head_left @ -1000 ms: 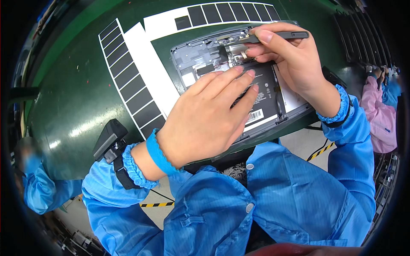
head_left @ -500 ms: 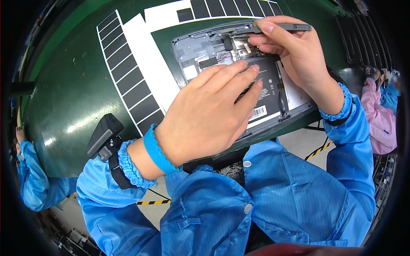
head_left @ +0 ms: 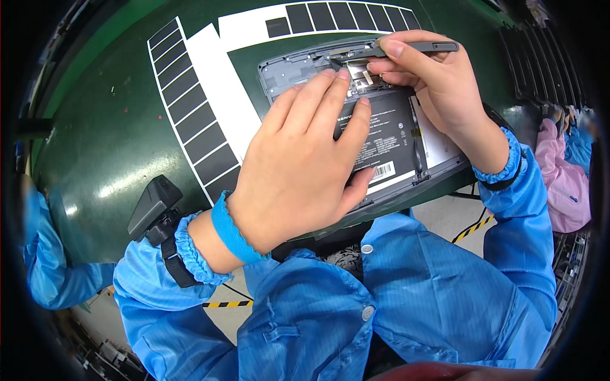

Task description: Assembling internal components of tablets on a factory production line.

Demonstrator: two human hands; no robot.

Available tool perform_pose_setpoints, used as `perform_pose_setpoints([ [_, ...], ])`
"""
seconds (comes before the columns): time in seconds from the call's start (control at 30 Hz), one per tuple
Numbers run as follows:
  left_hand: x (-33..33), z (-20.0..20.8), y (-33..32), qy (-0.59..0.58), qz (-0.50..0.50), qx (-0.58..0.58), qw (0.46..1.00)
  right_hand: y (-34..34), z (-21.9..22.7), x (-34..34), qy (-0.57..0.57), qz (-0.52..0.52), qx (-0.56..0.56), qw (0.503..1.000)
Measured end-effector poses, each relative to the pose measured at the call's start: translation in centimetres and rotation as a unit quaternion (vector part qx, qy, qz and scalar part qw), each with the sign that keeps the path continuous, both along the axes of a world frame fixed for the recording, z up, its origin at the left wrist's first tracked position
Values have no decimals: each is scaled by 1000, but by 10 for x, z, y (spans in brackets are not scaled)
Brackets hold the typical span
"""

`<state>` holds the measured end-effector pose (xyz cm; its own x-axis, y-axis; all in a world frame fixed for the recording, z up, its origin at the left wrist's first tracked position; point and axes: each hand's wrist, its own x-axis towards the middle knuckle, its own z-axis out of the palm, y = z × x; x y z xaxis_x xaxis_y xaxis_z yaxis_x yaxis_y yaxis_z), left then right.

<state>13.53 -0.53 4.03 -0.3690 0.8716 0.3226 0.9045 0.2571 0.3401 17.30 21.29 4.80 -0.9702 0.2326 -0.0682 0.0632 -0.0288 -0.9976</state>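
Note:
An opened flat electronic device (head_left: pixel 283 73), grey-framed with bare inner parts, lies on the table in front of me. Its large black battery (head_left: pixel 389 130) with a white label fills much of the near side. My left hand (head_left: pixel 298 155) rests over the device's left part, fingers stretched out and slightly spread, fingertips by the small parts above the battery. What lies beneath the palm is hidden. Between thumb and fingers, my right hand (head_left: pixel 435 82) pinches black tweezers (head_left: pixel 438 46), whose narrow end points left to the device's far edge, near a silvery metal part (head_left: pixel 363 76).
White sheets with rows of black rectangles (head_left: pixel 202 133) lie left of and behind the device on the green table (head_left: pixel 95 152). Black ribbed pieces (head_left: pixel 540 60) stand at the far right. Other people in blue (head_left: pixel 57 260) and pink (head_left: pixel 559 181) sleeves are at both sides.
My left hand has shifted left, its fingers now pointing further up the device, uncovering more of the battery. My right hand with the tweezers has dropped slightly toward me.

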Motion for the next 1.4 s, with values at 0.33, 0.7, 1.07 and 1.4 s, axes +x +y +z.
perform_pose_setpoints([
  [0.33,-6,-1,1,-4,-3,5,1000,-2,-2,-5,27,-4,-35,999],
  [0.7,-82,23,-60,-51,168,7,984,-3,-4,-2,24,-10,-75,997],
  [1.07,-97,-26,-107,-12,289,18,957,-2,-6,-7,32,22,-59,997],
  [1.4,-21,-14,-96,19,208,-88,974,0,-4,-5,27,44,-52,997],
])
